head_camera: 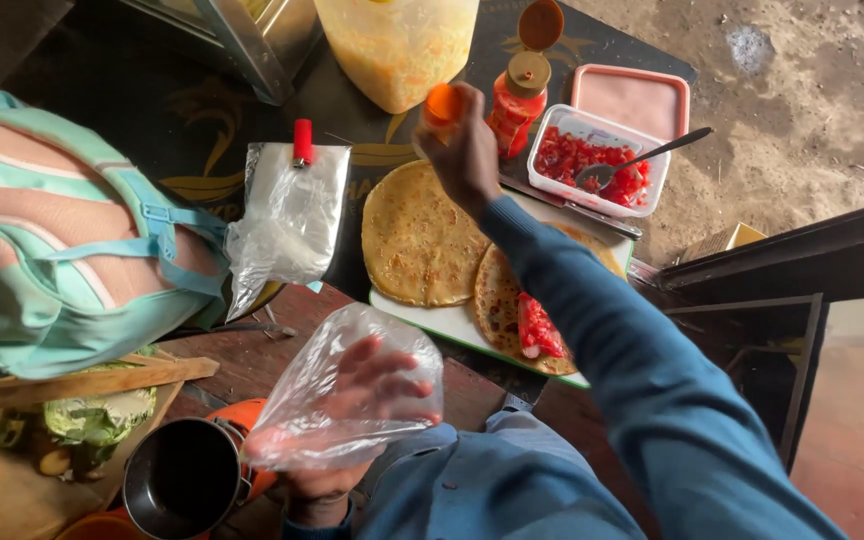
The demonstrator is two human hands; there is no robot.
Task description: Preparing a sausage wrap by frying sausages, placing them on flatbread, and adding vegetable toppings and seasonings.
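My left hand [367, 385] is inside a clear plastic bag [337, 400], worn like a glove, held low near my lap. My right hand [467, 160] reaches forward over a white cutting board [452, 322] and grips a small orange object [442, 103], which looks like a bottle cap, close to an orange sauce bottle [514, 108]. Two flat round breads lie on the board: a plain flatbread [417, 235] on the left, and a second flatbread [500, 300] under my forearm carrying a strip of red chopped filling [537, 328].
A white tub of chopped tomato [592, 160] with a spoon [642, 158] stands behind the board, its pink lid [632, 100] beside it. A large plastic jar [397, 45], a stack of plastic bags [287, 220], a teal backpack [72, 250], cabbage [102, 415] and a dark metal cup [182, 480] surround me.
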